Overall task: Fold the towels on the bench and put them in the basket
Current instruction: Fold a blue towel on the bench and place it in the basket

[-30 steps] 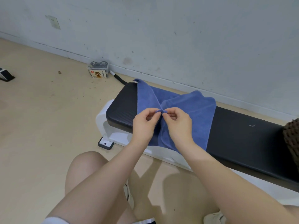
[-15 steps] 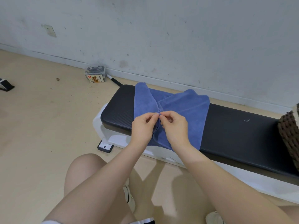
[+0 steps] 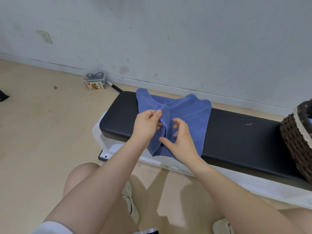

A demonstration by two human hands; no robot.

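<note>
A blue towel lies across the left part of the black padded bench, its near edge hanging over the front. My left hand pinches a gathered fold of the towel's middle between thumb and fingers and lifts it slightly. Just right of that fold, my right hand hovers over the towel with fingers spread and loosely bent, holding nothing. A dark woven basket stands on the bench's right end, partly cut off by the frame edge.
The bench has a white base and runs along a grey wall. On the beige floor near the wall sits a small clear box with a red label. My knees and shoes are below the bench.
My right hand has let go of the towel's pinched middle and moved a little right with fingers spread. The left hand keeps its pinch. The view shifted, showing more of the basket.
</note>
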